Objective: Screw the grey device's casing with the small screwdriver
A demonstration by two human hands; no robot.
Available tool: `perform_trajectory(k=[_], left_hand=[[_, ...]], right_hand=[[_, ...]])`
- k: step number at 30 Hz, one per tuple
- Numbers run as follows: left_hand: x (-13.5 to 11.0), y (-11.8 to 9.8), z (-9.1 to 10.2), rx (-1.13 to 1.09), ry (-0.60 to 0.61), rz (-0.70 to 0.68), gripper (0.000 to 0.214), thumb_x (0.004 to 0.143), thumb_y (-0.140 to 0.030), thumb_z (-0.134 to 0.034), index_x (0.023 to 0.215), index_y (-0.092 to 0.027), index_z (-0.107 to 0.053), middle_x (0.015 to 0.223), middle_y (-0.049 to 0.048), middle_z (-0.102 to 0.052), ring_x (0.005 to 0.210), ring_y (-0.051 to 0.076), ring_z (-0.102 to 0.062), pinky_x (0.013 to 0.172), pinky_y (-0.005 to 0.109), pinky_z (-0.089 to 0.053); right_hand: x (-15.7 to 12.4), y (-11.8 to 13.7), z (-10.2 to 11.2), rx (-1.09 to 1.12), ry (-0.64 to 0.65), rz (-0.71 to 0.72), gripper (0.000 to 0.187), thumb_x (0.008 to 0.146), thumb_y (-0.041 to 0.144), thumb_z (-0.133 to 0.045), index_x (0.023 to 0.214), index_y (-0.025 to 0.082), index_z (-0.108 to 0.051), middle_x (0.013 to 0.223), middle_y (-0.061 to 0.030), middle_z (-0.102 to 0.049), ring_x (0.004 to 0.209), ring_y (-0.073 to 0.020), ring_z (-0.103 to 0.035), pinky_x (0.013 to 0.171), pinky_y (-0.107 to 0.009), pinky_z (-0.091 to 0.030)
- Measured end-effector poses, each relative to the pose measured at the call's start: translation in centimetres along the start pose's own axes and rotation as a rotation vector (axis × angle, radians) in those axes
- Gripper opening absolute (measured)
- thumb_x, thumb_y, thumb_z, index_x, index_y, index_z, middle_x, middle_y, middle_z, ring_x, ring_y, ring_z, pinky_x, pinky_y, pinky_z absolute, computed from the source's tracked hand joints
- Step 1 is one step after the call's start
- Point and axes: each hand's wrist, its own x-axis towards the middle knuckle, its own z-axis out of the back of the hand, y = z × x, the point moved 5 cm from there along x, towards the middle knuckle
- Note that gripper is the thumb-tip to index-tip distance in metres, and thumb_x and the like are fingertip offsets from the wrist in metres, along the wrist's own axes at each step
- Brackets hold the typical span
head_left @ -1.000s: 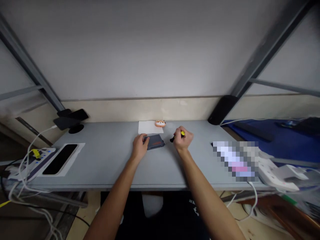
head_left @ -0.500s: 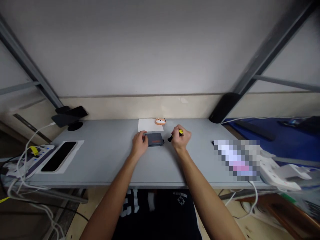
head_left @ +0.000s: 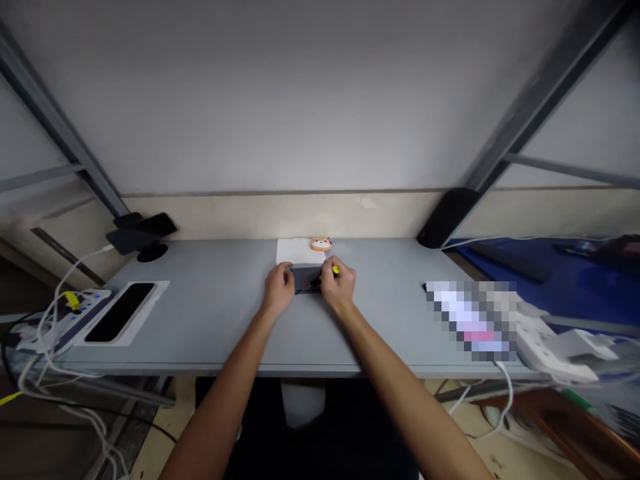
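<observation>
Gripping a yellow-capped tool [head_left: 334, 270], the right hand [head_left: 339, 287] hides half the small grey box [head_left: 305, 277] just in front of the white paper [head_left: 293, 251]; left hand [head_left: 279, 288] clamps its other end. Tool tip's buried.

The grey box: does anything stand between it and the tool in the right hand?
Nothing visible does. The right hand holds the tool with its dark tip at the box, and the left hand grips the box's left end. The paper and the orange figure lie behind the box, not between.
</observation>
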Motion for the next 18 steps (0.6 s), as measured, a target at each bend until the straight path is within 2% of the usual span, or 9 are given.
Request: perform_trajectory(k=[11, 14, 18], left_hand=[[-0.1, -0.2, 0.1, 0.018, 0.007, -0.002, 0.026, 0.094, -0.009, -0.052, 0.115, -0.020, -0.065, 0.100, 0.0076, -0.072, 0.092, 0.021, -0.068, 0.090, 0.036, -0.053], [-0.1, -0.2, 0.1, 0.021, 0.007, -0.002, 0.026, 0.094, -0.009, -0.052, 0.114, -0.019, -0.066, 0.101, 0.0083, -0.071, 0.093, 0.021, -0.068, 0.090, 0.036, -0.053], [-0.1, -0.2, 0.1, 0.024, 0.011, -0.004, 0.026, 0.095, -0.009, -0.052, 0.113, -0.020, -0.066, 0.104, 0.0084, -0.071, 0.094, 0.021, -0.068, 0.091, 0.036, -0.053]], right_hand=[[-0.3, 0.4, 0.3, -0.013, -0.043, 0.061, 0.036, 0.094, 0.033, -0.047, 0.059, 0.022, -0.048, 0.052, 0.0039, -0.045, 0.051, -0.0127, -0.043, 0.057, -0.028, -0.033], [0.3, 0.3, 1.1, -0.034, -0.070, 0.072, 0.037, 0.092, 0.031, -0.048, 0.056, 0.022, -0.046, 0.050, 0.0039, -0.041, 0.050, -0.0126, -0.039, 0.056, -0.029, -0.030], [1.4, -0.3, 3.1, -0.145, -0.175, 0.081, 0.036, 0.090, 0.027, -0.047, 0.055, 0.022, -0.044, 0.048, 0.0043, -0.038, 0.048, -0.0121, -0.035, 0.055, -0.029, -0.027]])
